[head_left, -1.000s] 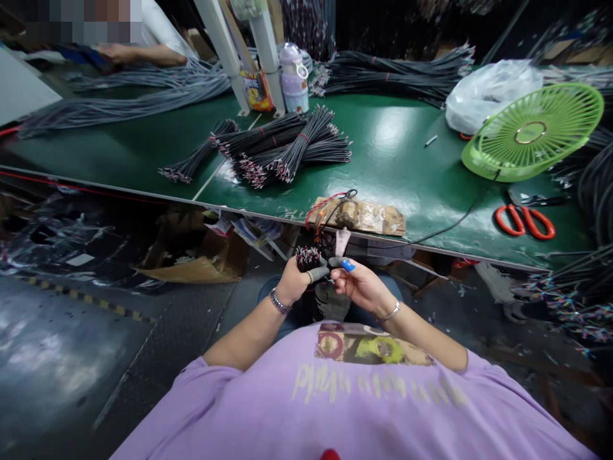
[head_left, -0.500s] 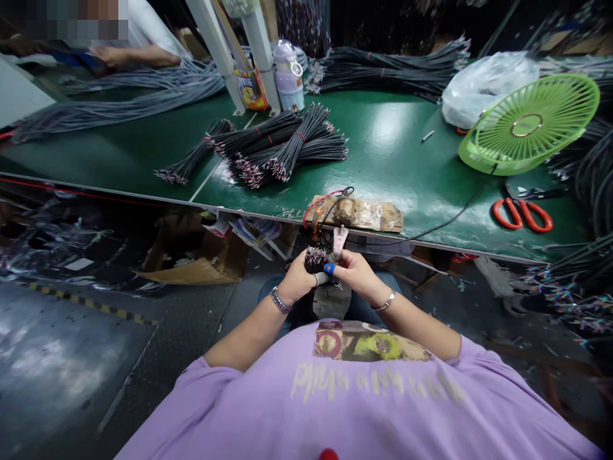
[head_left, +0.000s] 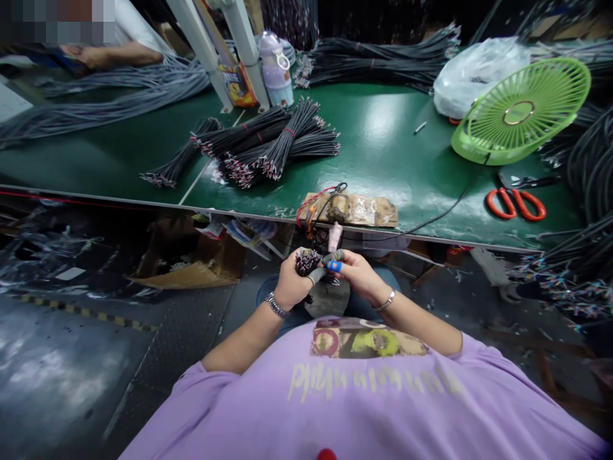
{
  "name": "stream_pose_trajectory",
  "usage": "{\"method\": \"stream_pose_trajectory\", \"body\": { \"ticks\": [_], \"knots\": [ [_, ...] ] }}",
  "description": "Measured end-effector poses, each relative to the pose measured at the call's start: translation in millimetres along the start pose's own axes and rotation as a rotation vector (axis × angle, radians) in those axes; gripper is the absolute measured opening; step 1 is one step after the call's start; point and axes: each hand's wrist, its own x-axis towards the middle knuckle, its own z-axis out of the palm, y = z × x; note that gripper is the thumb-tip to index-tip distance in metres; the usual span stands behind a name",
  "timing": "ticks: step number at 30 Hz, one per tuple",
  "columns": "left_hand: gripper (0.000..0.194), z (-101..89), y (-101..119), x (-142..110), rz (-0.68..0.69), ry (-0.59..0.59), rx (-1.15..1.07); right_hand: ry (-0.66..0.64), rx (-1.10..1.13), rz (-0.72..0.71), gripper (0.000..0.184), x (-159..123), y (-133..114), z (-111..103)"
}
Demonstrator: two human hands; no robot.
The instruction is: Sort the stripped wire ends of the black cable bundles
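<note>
My left hand (head_left: 291, 285) is wrapped round a bundle of black cables (head_left: 308, 260), whose stripped wire ends, red and white, point up. At the bundle's right side, my right hand (head_left: 360, 276) has thumb and fingers pressed together; whatever lies between them is too small to make out. Grey covers sit on fingertips of both hands, and a blue band circles a right finger. Just beyond the right fingertips, a pale pink piece (head_left: 334, 236) sticks out at the table edge, below a taped wooden block (head_left: 368, 211) with red and black wires.
Tied cable bundles (head_left: 268, 144) lie on the green table (head_left: 378, 147). To the right are orange-handled scissors (head_left: 515, 204), a green fan (head_left: 522, 112) and a plastic bag (head_left: 479, 76). A lilac bottle (head_left: 276, 70) stands at the back. Another person's arm (head_left: 119, 56) reaches in at far left.
My right fingertips have moved slightly up and left against the bundle's edge. The pink piece looks narrower than its forked shape before. The view has shifted a little; my left hand keeps its hold.
</note>
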Motion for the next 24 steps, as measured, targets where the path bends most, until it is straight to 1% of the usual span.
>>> {"method": "stream_pose_trajectory", "body": {
  "ticks": [4,6,10,16,24],
  "knots": [
    [0.023,-2.1,3,-1,0.005,0.021,-0.002,-0.094,0.231,0.179,0.025,4,0,-11],
    [0.024,-2.5,5,-1,0.004,0.025,-0.011,-0.129,0.287,0.218,0.024,6,1,-14],
    [0.021,-3.6,5,-1,-0.01,0.015,-0.027,-0.187,0.321,0.221,0.026,5,2,-15],
    [0.022,-4.8,4,-2,-0.026,0.009,-0.069,-0.197,0.342,0.241,0.026,2,1,-12],
    [0.022,-3.9,-2,-3,-0.046,-0.033,-0.139,-0.225,0.386,0.278,0.027,0,4,-12]
  ]
}}
